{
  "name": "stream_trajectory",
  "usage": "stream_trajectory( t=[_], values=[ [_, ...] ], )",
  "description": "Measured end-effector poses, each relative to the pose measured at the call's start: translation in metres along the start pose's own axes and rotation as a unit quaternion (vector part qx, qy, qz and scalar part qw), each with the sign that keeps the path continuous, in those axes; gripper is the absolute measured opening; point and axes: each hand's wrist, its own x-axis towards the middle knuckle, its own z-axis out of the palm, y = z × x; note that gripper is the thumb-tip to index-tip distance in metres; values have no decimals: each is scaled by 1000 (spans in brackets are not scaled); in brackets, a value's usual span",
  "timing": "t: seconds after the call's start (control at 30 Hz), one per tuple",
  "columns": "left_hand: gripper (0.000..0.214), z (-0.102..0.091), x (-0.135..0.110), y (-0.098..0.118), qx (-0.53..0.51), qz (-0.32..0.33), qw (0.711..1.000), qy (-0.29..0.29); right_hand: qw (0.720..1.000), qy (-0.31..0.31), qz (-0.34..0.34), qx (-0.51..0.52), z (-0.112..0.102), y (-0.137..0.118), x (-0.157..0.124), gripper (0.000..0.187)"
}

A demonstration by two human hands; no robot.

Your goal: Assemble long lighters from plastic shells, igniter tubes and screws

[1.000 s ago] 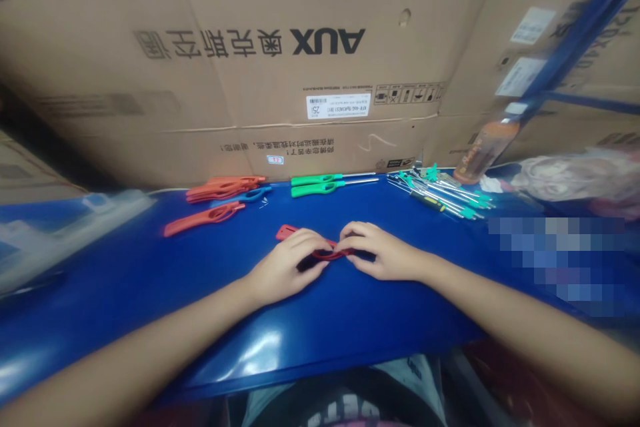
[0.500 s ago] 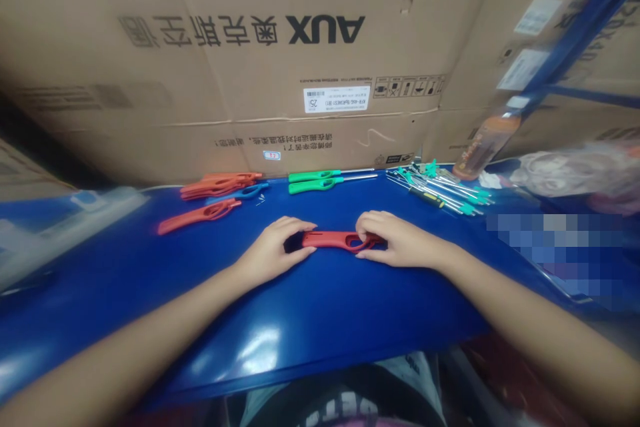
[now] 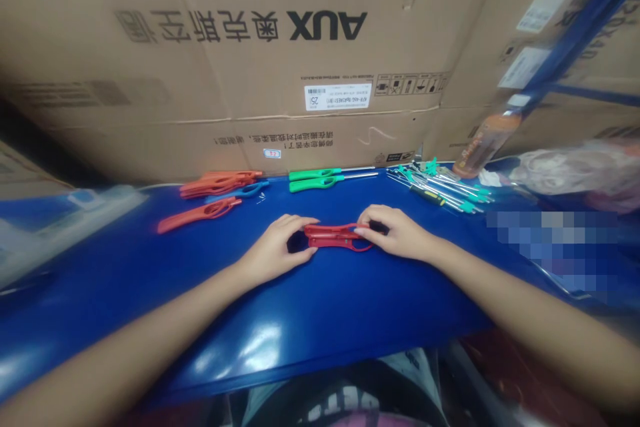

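Note:
Between my two hands, over the blue table, is a red lighter handle casing with a loop at its right end. It is parted lengthwise into two halves lying side by side, and the inner side of the lower one shows. My left hand pinches the left end with thumb and fingers. At the loop end, my right hand is closed on the upper half. Beyond my left hand lie a single orange-red handle casing, a stack of similar casings and a blue one, partly covered.
Two green-handled lighters with metal rods lie at the back. Right of them is a pile of rods with green ends and a yellow-black tool. A drink bottle and plastic bag stand by the cardboard.
The casing, closed half a second ago, has come apart into two halves. My right hand has shifted its fingers and tilted the upper half away; my left hand stays at the left end.

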Motion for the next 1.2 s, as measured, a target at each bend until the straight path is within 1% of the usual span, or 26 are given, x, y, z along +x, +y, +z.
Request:
stream_trajectory(
  t=[0.07, 0.13, 0.17, 0.27, 0.37, 0.43, 0.47, 0.5, 0.57, 0.63, 0.7, 0.8, 0.9, 0.97, 1.07, 1.13, 1.2],
  values=[
    [47, 2, 1, 0, -19, -23, 1000, 8, 997, 36, 51, 38, -2, 0, 7, 30],
    [50, 6, 2, 0, -39, -43, 998, 19, 991, 47, 101, 69, -9, 1, 17, 36],
    [50, 7, 2, 0, -42, -49, 998, 26, 989, 39, 119, 76, -13, 2, 22, 38],
    [48, 10, 4, 2, -25, -62, 997, 42, 984, -15, 163, 73, -29, 7, 35, 40],
    [47, 9, 8, 5, 6, -80, 996, 48, 977, -53, 181, 96, -39, 14, 36, 42],
    [42, 9, 11, 5, 22, -86, 995, 43, 978, -79, 162, 106, -40, 16, 30, 43],
    [39, 9, 13, 5, 30, -87, 995, 40, 980, -95, 146, 95, -40, 16, 26, 43],
    [36, 10, 15, 4, 39, -87, 995, 38, 983, -112, 125, 69, -39, 16, 21, 42],
    [32, 12, 18, 2, 61, -84, 994, 40, 987, -137, 85, -24, -36, 13, 13, 38],
    [32, 15, 19, 1, 76, -82, 992, 51, 980, -152, 57, -114, -34, 8, 9, 34],
    [34, 17, 19, 2, 72, -72, 992, 69, 975, -153, 42, -155, -32, 4, 7, 29],
    [31, 15, 17, 6, 54, -31, 994, 91, 979, -117, 28, -162, -30, 0, 8, 20],
    [25, 12, 15, 12, 54, -3, 996, 70, 985, -86, 0, -148, -26, 0, 8, 24],
    [24, 10, 14, 16, 55, 5, 998, 41, 987, -82, -21, -135, -23, 2, 8, 26],
    [25, 10, 14, 17, 58, 22, 998, 9, 988, -90, -32, -123, -19, 7, 8, 19],
    [24, 11, 14, 16, 60, 31, 998, 2, 988, -97, -33, -113, -18, 10, 9, 13],
    [22, 12, 14, 14, 59, 36, 998, 4, 989, -100, -34, -102, -17, 11, 9, 11]
  ],
)
